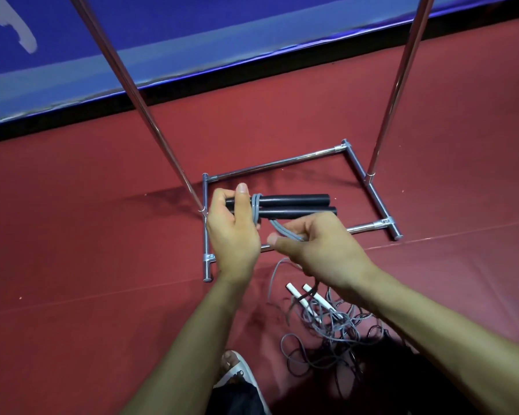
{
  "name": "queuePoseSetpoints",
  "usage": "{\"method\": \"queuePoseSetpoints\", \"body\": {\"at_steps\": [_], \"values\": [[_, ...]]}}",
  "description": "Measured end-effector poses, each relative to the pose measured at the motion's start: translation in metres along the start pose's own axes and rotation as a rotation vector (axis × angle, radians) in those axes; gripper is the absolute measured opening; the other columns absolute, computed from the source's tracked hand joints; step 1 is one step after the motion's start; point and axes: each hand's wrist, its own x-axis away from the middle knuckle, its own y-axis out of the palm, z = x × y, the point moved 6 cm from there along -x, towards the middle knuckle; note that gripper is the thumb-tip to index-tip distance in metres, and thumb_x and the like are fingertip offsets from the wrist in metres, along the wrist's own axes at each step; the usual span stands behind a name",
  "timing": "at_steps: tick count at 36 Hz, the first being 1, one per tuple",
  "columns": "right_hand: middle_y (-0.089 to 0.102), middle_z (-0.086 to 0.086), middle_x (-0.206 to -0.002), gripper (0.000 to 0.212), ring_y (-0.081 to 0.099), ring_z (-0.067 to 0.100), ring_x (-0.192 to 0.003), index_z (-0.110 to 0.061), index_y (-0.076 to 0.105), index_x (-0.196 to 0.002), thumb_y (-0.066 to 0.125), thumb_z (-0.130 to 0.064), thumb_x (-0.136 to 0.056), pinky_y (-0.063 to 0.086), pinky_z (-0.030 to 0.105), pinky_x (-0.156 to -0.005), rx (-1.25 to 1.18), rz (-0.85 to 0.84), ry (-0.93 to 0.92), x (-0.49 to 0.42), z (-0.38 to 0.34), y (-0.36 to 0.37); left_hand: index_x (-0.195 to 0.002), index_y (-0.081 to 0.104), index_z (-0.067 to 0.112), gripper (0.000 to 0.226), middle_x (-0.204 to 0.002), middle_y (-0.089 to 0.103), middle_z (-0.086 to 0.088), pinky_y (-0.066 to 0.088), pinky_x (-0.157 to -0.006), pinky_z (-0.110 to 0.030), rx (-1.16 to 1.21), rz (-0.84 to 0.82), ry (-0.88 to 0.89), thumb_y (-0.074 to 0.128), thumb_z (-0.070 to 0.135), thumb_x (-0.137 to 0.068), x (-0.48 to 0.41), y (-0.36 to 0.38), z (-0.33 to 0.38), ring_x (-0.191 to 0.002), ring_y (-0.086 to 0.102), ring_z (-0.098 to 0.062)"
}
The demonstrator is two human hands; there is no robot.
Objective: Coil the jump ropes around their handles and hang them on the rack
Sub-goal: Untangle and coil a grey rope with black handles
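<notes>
Currently coiling: your left hand (pixel 232 232) grips the paired black handles (pixel 297 205), right hand (pixel 324 250) pinches the grey rope (pixel 254 211); next turn wants tension.

**Head camera, single view**

Worn on the head; wide-angle; faces forward and steeply down. Near: left hand (pixel 232 235) on black handles (pixel 297 202), right hand (pixel 324 253) on grey rope (pixel 256 209), mid-frame. Farther: rack base (pixel 270 165), red floor (pixel 72 265).

You stand in a sports hall: a red matted floor (pixel 72 265) spreads beneath the chrome rack (pixel 270 166), a long blue barrier (pixel 192 25) runs behind the rack, and tangled jump ropes (pixel 327 322) lie heaped before it.
</notes>
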Motion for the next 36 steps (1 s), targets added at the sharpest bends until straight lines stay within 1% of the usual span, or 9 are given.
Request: {"method": "queuePoseSetpoints", "body": {"at_steps": [2,4,6,8,13,19,24,29,36], "values": [[0.029,0.003,-0.054,0.047,0.024,0.016,-0.054,-0.012,0.037,-0.055,0.067,-0.025,-0.089,0.024,0.031,-0.051,0.328,0.015,-0.101,0.002,-0.009,-0.004,-0.073,0.045,0.018,0.028,-0.053,0.051,-0.003,0.039,-0.051,-0.026,-0.052,-0.022,0.040,0.050,0.032,-0.097,0.000,0.001,0.001,-0.048,0.046,-0.012],[0.044,-0.001,-0.055,0.032,0.040,0.019,-0.055,-0.015,0.052,-0.062,0.064,-0.026,-0.090,0.032,0.031,-0.056,0.534,0.056,-0.189,0.005,-0.015,-0.008,-0.073,0.045,0.022,0.026,-0.054,0.052,-0.001,0.042,-0.057,-0.034,-0.090,-0.044,0.051,0.049,0.038,-0.093,0.001,0.002,-0.001,-0.052,0.051,-0.018],[0.064,0.006,-0.074,0.013,0.059,0.033,-0.076,-0.016,0.067,-0.086,0.062,-0.028,-0.091,0.045,0.036,-0.067,0.649,0.148,-0.261,0.006,-0.022,-0.016,-0.072,0.045,0.025,0.026,-0.055,0.052,0.003,0.047,-0.059,-0.040,-0.108,-0.056,0.041,0.049,0.040,-0.093,0.002,0.002,-0.004,-0.055,0.056,-0.026],[0.067,0.009,-0.090,0.019,0.060,0.039,-0.088,-0.016,0.066,-0.099,0.060,-0.032,-0.093,0.049,0.041,-0.072,0.728,0.181,-0.291,0.004,-0.025,-0.020,-0.072,0.045,0.025,0.026,-0.054,0.052,0.005,0.049,-0.060,-0.047,-0.121,-0.072,0.024,0.050,0.041,-0.093,0.002,0.003,-0.006,-0.058,0.059,-0.032],[0.055,-0.001,-0.072,0.027,0.057,0.029,-0.059,-0.017,0.067,-0.083,0.058,-0.042,-0.087,0.043,0.031,-0.041,0.855,0.243,-0.623,0.007,-0.037,-0.023,-0.070,0.046,0.024,0.029,-0.055,0.056,0.001,0.050,-0.057,-0.050,-0.138,-0.170,0.033,0.051,0.040,-0.094,0.002,0.009,-0.009,-0.054,0.057,-0.031],[0.055,-0.005,-0.080,0.034,0.057,0.022,-0.064,-0.020,0.072,-0.081,0.057,-0.050,-0.085,0.050,0.040,-0.054,0.653,0.109,-0.644,-0.009,-0.031,-0.043,-0.067,0.047,0.019,0.030,-0.050,0.053,0.009,0.048,-0.052,-0.044,-0.094,-0.400,0.000,0.052,0.036,-0.092,0.017,0.023,-0.007,-0.049,0.049,-0.014],[0.063,-0.005,-0.070,0.017,0.056,0.011,-0.063,-0.015,0.076,-0.077,0.078,-0.032,-0.077,0.042,0.019,-0.060,0.410,-0.018,-0.546,-0.019,-0.028,-0.056,-0.071,0.048,0.007,0.032,-0.051,0.050,0.001,0.038,-0.042,-0.028,0.032,-0.452,-0.082,0.053,0.024,-0.098,0.022,0.025,-0.002,-0.041,0.043,-0.011],[0.059,0.002,-0.065,0.010,0.044,0.018,-0.052,-0.012,0.069,-0.077,0.076,-0.006,-0.080,0.036,0.029,-0.048,0.007,-0.189,-0.305,-0.021,-0.013,-0.057,-0.073,0.046,0.002,0.031,-0.048,0.044,0.005,0.035,-0.039,-0.027,0.186,-0.545,-0.170,0.052,0.026,-0.092,0.029,0.030,0.002,-0.040,0.038,-0.011],[0.054,-0.009,-0.056,0.010,0.038,0.005,-0.048,-0.006,0.065,-0.081,0.073,-0.010,-0.075,0.030,0.017,-0.044,-0.105,-0.373,-0.210,-0.016,-0.008,-0.055,-0.071,0.047,0.005,0.030,-0.047,0.048,0.000,0.034,-0.041,-0.025,0.182,-0.562,-0.179,0.052,0.027,-0.091,0.024,0.025,0.000,-0.037,0.040,-0.014]]}}
